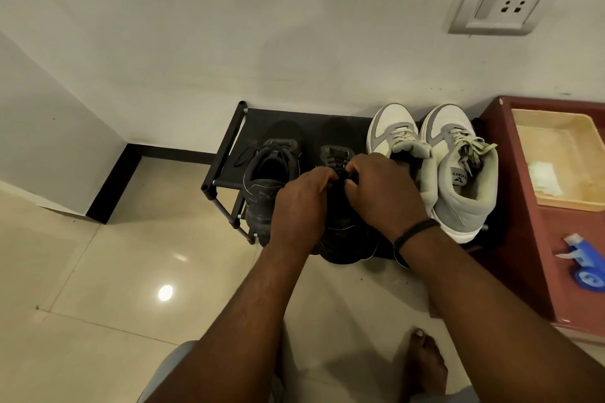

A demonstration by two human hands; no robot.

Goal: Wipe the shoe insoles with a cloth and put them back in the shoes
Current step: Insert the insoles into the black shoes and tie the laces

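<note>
Two black sneakers stand on a low black shoe rack [229, 144]. The left black sneaker [266, 173] is untouched. Over the opening of the right black sneaker [340, 239], my left hand [301, 203] and my right hand [383, 190] sit close together, fingers curled at its tongue and laces. What lies inside that shoe is hidden by my hands. A pair of white and grey sneakers [458, 173] stands to the right on the same rack. No insole shows.
A red-brown cabinet [523, 239] stands at the right with a beige tray [563, 157] holding a pale cloth [545, 177]. A blue spray bottle [586, 268] lies on it. The wall is behind the rack, tiled floor in front, my bare foot [425, 366] below.
</note>
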